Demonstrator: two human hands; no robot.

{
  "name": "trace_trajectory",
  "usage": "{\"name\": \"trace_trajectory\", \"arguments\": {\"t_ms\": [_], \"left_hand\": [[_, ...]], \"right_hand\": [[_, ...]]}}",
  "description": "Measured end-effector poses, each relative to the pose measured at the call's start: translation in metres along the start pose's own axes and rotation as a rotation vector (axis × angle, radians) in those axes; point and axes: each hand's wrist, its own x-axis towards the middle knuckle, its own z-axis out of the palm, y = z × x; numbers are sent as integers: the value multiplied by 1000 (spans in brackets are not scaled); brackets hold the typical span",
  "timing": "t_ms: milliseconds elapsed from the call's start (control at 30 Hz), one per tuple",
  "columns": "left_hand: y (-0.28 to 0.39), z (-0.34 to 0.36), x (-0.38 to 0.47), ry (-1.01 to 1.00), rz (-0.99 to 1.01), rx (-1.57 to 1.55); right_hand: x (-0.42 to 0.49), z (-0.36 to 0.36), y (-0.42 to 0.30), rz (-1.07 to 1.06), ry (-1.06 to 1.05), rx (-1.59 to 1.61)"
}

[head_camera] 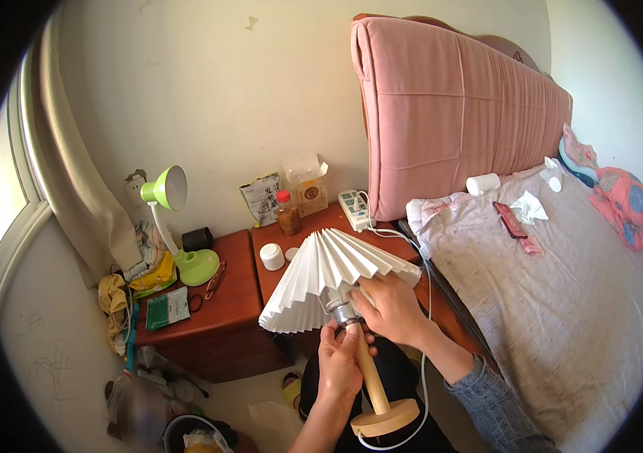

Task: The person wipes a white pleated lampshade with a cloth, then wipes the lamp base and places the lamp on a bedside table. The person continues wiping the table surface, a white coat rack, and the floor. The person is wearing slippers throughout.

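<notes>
A table lamp with a round wooden base and a wooden stem is tilted above my lap. My left hand is closed around the top of the stem, just below the metal lamp socket. The white pleated lampshade spreads over the socket and leans to the left. My right hand reaches under the shade's right side, fingers at the socket; the shade hides the fingertips, so its grip is unclear. A white power cord runs from the base past my right wrist.
Ahead, a red-brown wooden cabinet holds a green desk lamp, a white jar, a red-capped bottle and a power strip. A bed stands on the right; a bin is at lower left.
</notes>
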Motion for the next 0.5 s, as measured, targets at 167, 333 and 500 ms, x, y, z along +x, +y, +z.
{"name": "trace_trajectory", "arguments": {"t_ms": [167, 333, 500], "left_hand": [[2, -14, 2, 62, 93, 16], [36, 3, 22, 39, 306, 136], [105, 22, 70, -14, 564, 143]], "right_hand": [[9, 0, -6, -60, -175, 10], [-21, -27, -8, -71, 90, 107], [-46, -55, 19, 249, 234, 596]]}}
